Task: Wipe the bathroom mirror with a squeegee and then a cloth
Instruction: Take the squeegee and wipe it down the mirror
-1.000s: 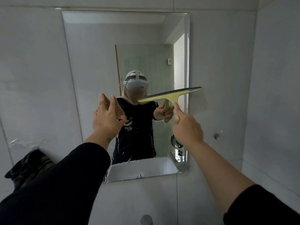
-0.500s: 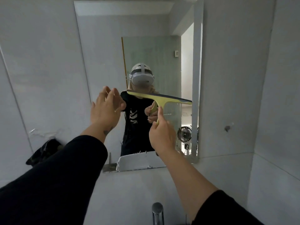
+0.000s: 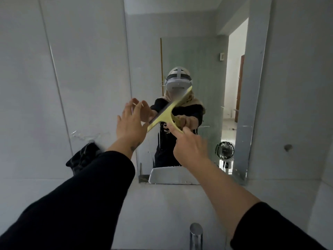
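The rectangular mirror (image 3: 201, 51) hangs on the grey tiled wall straight ahead. My right hand (image 3: 189, 147) is closed on the handle of a yellow squeegee (image 3: 166, 115) with a dark rubber blade, index finger stretched along the handle. The blade is tilted, its upper end to the right, in front of the middle of the mirror; I cannot tell if it touches the glass. My left hand (image 3: 129, 123) is raised at the mirror's left edge, fingers spread, holding nothing, close to the blade's lower end. A dark cloth (image 3: 82, 157) hangs bunched on the wall at the left.
A chrome tap (image 3: 196, 235) rises at the bottom edge below the mirror. The side wall closes in at the right. A small hole or mark (image 3: 287, 147) sits on the wall right of the mirror. The mirror reflects a person, a small fan and a doorway.
The squeegee has moved left across the mirror and its blade has rotated from near level to steeply tilted. The view has shifted left, bringing the mirror toward the centre. My left hand stays raised.
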The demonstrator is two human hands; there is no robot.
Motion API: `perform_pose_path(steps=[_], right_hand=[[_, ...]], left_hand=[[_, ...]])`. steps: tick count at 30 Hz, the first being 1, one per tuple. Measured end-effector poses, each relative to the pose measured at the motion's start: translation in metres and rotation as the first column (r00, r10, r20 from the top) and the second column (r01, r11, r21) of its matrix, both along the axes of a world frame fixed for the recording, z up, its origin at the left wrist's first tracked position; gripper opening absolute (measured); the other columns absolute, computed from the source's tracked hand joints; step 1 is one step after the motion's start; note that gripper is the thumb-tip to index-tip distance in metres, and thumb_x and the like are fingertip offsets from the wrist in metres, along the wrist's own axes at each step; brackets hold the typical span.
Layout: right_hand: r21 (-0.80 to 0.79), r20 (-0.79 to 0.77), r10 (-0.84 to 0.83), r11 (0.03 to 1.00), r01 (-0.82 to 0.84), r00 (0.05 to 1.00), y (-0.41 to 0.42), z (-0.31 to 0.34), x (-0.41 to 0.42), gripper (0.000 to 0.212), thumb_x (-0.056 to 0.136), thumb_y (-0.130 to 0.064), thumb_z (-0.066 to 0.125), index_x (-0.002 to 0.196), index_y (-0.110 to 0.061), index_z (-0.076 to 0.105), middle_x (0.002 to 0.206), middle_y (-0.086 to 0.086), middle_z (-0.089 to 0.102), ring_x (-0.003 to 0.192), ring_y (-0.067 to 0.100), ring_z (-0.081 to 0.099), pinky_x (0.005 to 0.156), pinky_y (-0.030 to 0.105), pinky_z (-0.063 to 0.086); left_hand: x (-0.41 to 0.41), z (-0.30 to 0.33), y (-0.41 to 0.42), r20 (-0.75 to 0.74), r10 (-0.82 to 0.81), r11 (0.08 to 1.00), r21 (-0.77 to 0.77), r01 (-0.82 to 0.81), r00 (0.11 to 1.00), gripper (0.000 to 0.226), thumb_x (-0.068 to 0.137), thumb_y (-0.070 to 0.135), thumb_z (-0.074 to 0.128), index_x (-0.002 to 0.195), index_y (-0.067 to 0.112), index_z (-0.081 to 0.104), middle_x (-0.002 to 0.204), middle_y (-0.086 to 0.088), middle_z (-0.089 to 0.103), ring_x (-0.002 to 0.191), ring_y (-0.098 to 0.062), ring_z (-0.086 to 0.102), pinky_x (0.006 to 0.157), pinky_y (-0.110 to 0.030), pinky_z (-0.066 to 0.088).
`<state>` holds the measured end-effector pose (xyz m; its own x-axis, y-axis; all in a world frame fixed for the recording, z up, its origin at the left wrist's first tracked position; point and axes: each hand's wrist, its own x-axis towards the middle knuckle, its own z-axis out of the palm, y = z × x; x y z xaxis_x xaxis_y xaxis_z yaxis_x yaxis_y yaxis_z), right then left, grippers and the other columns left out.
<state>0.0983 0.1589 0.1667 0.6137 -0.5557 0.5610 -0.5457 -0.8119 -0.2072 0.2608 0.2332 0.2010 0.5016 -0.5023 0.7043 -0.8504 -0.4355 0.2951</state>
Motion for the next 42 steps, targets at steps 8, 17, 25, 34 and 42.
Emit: perform_pose_path(steps=[8,17,25,34,42], right_hand=[[-0.155,-0.02,-0.087,0.984,0.083,0.996,-0.049,0.002,-0.051,0.071,0.089,-0.01,0.042,0.14,-0.056,0.024,0.094,-0.001,0.051,0.072,0.024,0.054,0.063,0.032,0.047],[-0.17,0.3,-0.149,0.964,0.206,0.942,-0.095,-0.042,-0.086,0.047,0.097,-0.031,0.047,0.135,-0.055,0.033,0.071,-0.011,0.038,0.056,0.014,0.042,0.047,0.024,0.03],[0.02,0.55,-0.162,0.983,0.182,0.82,-0.093,-0.074,-0.076,0.042,0.096,-0.023,0.05,0.134,-0.041,0.046,0.057,-0.014,0.039,0.051,0.005,0.037,0.046,0.023,0.029],[0.327,0.745,-0.252,0.945,-0.01,0.617,-0.046,-0.109,-0.023,0.04,0.098,-0.017,0.047,0.135,-0.031,0.048,0.054,-0.014,0.048,0.043,0.005,0.037,0.04,0.011,0.035],[0.383,0.746,-0.256,0.92,-0.081,0.614,-0.012,-0.124,0.013,0.042,0.098,-0.017,0.048,0.136,-0.033,0.045,0.056,-0.016,0.044,0.043,0.002,0.035,0.043,0.01,0.033]], left_hand=[[0.0,-0.031,-0.029,-0.006,-0.057,0.996,-0.062,0.056,0.998,0.083,0.085,0.028,0.066,0.149,0.028,0.013,0.159,-0.004,-0.007,0.145,-0.027,0.008,0.113,-0.049,0.025],[0.017,-0.049,-0.045,0.054,-0.058,0.982,-0.176,0.067,0.997,0.095,0.075,0.005,0.066,0.149,0.03,0.011,0.159,-0.003,-0.009,0.145,-0.025,-0.001,0.103,-0.047,0.038],[0.016,-0.049,-0.044,0.074,-0.017,0.984,-0.177,0.03,0.997,0.097,0.075,0.009,0.071,0.149,0.03,0.012,0.159,-0.002,-0.006,0.145,-0.026,0.001,0.105,-0.049,0.037],[0.014,-0.047,-0.036,0.127,0.0,0.993,-0.117,0.015,0.992,0.092,0.079,0.027,0.073,0.148,0.031,0.014,0.159,-0.004,-0.003,0.143,-0.028,0.007,0.105,-0.049,0.036],[0.017,-0.041,-0.032,0.13,-0.046,0.988,-0.141,0.064,0.99,0.064,0.092,0.045,0.051,0.147,0.03,0.022,0.158,-0.003,0.004,0.142,-0.025,0.012,0.105,-0.044,0.036]])
